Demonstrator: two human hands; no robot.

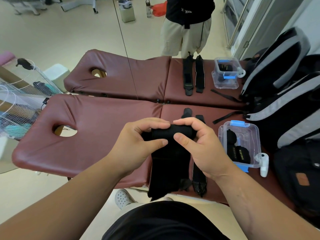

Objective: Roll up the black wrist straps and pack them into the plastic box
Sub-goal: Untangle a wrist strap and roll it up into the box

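We are pinching the rolled end of the black wrist strap [170,134] with our left hand [138,146] and right hand [200,146], its tail hanging over the near edge of the massage table [95,144]. The plastic box [221,135] is sitting to the right, just beside a backpack [270,129].

Probably a therapy room: padded massage table [90,135] against wall mirror [69,35].

Box [249,135] (on table [103,129]) right of strap [170,158]

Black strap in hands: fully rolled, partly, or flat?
Partly rolled: left hand and right hand grip the strap at its roll; tail unrolled.
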